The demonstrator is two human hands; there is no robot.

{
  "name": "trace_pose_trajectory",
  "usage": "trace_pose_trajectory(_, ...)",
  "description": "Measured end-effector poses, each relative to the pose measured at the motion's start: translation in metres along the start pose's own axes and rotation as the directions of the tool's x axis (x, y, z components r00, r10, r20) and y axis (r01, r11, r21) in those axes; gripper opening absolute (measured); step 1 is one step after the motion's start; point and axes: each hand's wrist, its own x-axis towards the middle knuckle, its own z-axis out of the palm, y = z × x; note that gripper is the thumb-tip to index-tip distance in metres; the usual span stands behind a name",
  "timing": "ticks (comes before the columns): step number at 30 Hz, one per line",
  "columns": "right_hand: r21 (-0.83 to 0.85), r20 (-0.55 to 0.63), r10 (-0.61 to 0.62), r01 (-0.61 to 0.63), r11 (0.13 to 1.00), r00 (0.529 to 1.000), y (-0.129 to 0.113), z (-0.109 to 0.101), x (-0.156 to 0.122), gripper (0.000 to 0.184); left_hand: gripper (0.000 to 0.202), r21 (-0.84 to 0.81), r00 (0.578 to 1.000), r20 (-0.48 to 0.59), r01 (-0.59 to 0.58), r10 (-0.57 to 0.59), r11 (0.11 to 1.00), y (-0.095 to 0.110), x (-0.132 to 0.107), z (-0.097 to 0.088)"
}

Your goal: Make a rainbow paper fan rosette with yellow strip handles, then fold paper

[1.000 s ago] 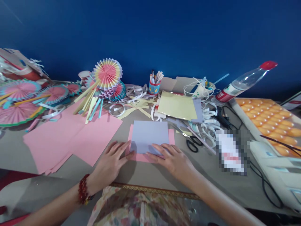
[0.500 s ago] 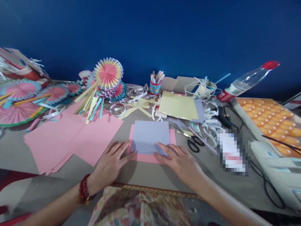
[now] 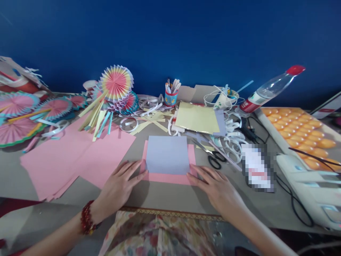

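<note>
A lavender paper sheet lies flat on top of a wider pink sheet, whose edges show at both sides and along the front. My left hand rests at the left edge of the two sheets, fingers stretched out, fingertips on the pink margin. At the right edge, my right hand lies with spread fingers, its tips touching the pink margin and the lavender sheet's lower right corner. Neither hand grips anything.
Larger pink sheets lie to the left, below folded paper fans. Scissors, white paper curls and a yellow paper pack sit to the right. Behind stand a pen cup and a tilted bottle.
My right hand has slid right, off the lavender sheet to the right edge of the papers. My left hand stays at the left edge. The whole view has shifted slightly.
</note>
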Motion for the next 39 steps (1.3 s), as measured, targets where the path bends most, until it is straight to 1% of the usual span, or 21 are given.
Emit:
trace_pose_trajectory(4,0.041,-0.022,0.002,-0.001,0.999,1.000,0.003,0.002,-0.003,0.068,0.059,0.039,1.000,0.009,-0.022,0.022,0.999,0.002,-0.003,-0.001)
trace_pose_trajectory(10,0.053,-0.077,-0.017,0.021,0.998,0.997,0.003,0.006,-0.008,0.059,0.056,0.053,0.996,-0.040,-0.074,0.076,0.996,-0.002,-0.005,-0.003)
trace_pose_trajectory(12,0.064,-0.113,0.020,-0.013,0.998,0.993,0.003,0.006,-0.007,0.051,0.053,0.061,0.996,-0.050,-0.074,0.077,0.995,-0.004,-0.004,-0.003)
trace_pose_trajectory(14,0.087,-0.177,0.091,-0.076,0.993,0.980,0.001,0.005,-0.002,0.043,0.048,0.077,0.996,-0.066,-0.052,0.057,0.996,-0.003,-0.002,-0.002)
trace_pose_trajectory(16,0.114,-0.219,0.126,-0.103,0.988,0.968,-0.002,0.004,0.006,0.041,0.046,0.098,0.996,-0.072,-0.039,0.046,0.994,0.000,0.002,0.000)
trace_pose_trajectory(17,0.121,-0.218,0.117,-0.092,0.988,0.969,-0.004,0.003,0.011,0.042,0.049,0.111,0.997,-0.067,-0.042,0.050,0.993,0.002,0.004,0.001)
trace_pose_trajectory(20,0.102,-0.169,0.037,-0.020,0.995,0.985,-0.009,0.005,0.028,0.050,0.064,0.163,0.995,-0.063,-0.062,0.073,0.985,0.007,0.009,0.003)
trace_pose_trajectory(24,0.062,-0.135,-0.027,0.036,0.997,0.990,-0.008,0.010,0.039,0.051,0.068,0.255,0.993,-0.108,-0.015,0.044,0.967,-0.002,0.008,0.005)
trace_pose_trajectory(27,0.048,-0.156,-0.043,0.051,0.998,0.987,-0.001,0.013,0.032,0.047,0.068,0.284,0.992,-0.128,0.016,0.021,0.959,-0.012,0.005,0.006)
trace_pose_trajectory(30,0.051,-0.174,-0.038,0.047,0.998,0.984,0.008,0.016,0.015,0.047,0.068,0.294,0.990,-0.141,0.023,0.019,0.955,-0.018,0.003,0.006)
trace_pose_trajectory(35,0.056,-0.180,-0.033,0.044,0.997,0.983,0.017,0.015,-0.018,0.046,0.070,0.316,0.984,-0.176,0.064,-0.008,0.947,-0.021,0.007,0.009)
trace_pose_trajectory(39,0.074,-0.202,-0.004,0.019,0.997,0.979,0.015,0.014,-0.033,0.044,0.072,0.312,0.983,-0.178,0.090,-0.035,0.946,-0.023,0.015,0.010)
